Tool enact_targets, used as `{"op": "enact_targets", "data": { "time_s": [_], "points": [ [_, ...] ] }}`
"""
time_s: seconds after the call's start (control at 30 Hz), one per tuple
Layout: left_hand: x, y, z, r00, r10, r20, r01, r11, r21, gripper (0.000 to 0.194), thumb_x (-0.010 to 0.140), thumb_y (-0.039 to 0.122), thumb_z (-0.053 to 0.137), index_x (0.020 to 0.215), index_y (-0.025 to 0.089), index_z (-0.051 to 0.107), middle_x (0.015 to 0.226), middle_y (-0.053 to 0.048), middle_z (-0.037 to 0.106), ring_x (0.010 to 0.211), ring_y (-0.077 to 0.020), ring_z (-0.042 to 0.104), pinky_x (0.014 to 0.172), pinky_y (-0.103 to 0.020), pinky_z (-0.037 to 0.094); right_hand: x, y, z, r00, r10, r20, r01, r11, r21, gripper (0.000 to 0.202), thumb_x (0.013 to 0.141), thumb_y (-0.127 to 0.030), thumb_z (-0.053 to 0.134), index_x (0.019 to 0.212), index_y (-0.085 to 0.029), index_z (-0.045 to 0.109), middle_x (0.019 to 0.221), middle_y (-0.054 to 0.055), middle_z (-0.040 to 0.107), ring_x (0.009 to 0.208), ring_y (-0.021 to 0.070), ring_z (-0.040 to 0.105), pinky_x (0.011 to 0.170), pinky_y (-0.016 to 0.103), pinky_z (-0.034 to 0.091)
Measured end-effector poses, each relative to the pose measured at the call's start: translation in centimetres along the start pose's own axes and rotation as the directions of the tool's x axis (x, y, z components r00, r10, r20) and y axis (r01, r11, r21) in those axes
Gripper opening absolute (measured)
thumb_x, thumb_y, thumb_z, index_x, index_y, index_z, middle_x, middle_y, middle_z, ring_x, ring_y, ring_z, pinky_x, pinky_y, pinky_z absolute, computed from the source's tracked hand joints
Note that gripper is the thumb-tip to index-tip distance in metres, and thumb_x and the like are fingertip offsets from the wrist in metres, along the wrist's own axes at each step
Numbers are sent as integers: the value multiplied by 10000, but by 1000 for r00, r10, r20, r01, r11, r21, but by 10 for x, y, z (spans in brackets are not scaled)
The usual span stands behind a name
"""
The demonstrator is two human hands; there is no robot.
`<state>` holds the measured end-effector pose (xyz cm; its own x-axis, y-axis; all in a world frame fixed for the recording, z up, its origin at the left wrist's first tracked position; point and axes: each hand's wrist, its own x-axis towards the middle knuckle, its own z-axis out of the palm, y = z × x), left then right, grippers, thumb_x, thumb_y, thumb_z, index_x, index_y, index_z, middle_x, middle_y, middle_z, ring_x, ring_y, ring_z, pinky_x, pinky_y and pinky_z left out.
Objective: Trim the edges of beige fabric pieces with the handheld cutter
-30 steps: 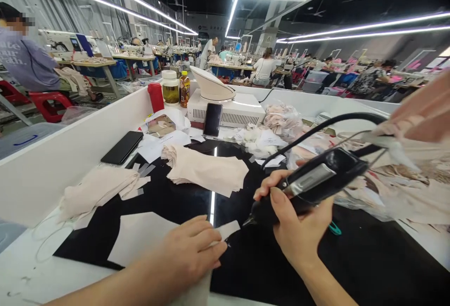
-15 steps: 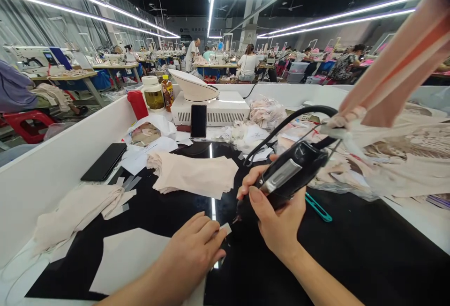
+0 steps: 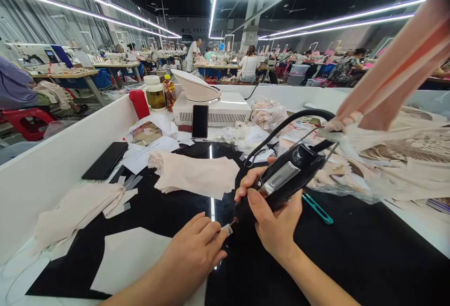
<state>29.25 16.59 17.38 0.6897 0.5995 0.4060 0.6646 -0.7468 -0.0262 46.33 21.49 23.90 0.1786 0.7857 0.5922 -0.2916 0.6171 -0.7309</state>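
My right hand (image 3: 276, 226) is wrapped round a black corded hand tool (image 3: 290, 172) with a silver plate on its side. A strip of pink fabric (image 3: 383, 71) is tied at the tool's rear end and runs up to the right. The tool's narrow tip points down-left, at the end of a small pale strip (image 3: 228, 229); whether they touch, I cannot tell. That strip is pinched in the fingers of my left hand (image 3: 195, 250), which rests low over the black work surface (image 3: 337, 254). A large pale flat piece (image 3: 130, 259) lies partly under my left forearm.
Beige fabric stacks lie ahead (image 3: 198, 175) and at left (image 3: 79, 210). Teal snips (image 3: 318, 208) lie right of my right hand. Behind stand a phone (image 3: 200, 121), a white machine (image 3: 230, 109) and a jar (image 3: 154, 93). Bagged fabric (image 3: 397, 170) heaps at right.
The tool in my right hand has shifted slightly down and left, its tip now closer to the pale strip. My left hand has barely moved.
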Motion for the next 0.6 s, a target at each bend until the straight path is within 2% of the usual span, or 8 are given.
{"op": "enact_targets", "data": {
  "time_s": [0.17,0.37,0.6],
  "points": [
    [-2,0,2,1000,-4,3,4,1000,-7,337,1025,306,669,1304,124,620,1049,-42,680,970,-240,662,1041,-426,527,-2,2,0,1000,6,4,-6,999,-37,386,900,-149,724,1180,-303,508,892,-49,655,648,119,651,534,249,575],
    [-2,1,3,1000,-7,-16,7,1000,-19,283,1039,295,646,1262,123,633,1053,-51,687,967,-231,663,1043,-424,529,-2,0,-3,999,29,-16,-29,999,-33,334,895,-147,726,1116,-292,521,884,-49,660,633,121,649,539,260,575],
    [0,1,0,1000,-13,-12,13,999,-32,254,1032,284,658,1229,125,637,1052,-54,692,964,-234,675,1048,-435,533,-10,-4,-9,999,42,21,-42,999,18,428,915,-162,741,1252,-314,525,915,-43,649,645,118,646,554,267,586]
  ]
}}
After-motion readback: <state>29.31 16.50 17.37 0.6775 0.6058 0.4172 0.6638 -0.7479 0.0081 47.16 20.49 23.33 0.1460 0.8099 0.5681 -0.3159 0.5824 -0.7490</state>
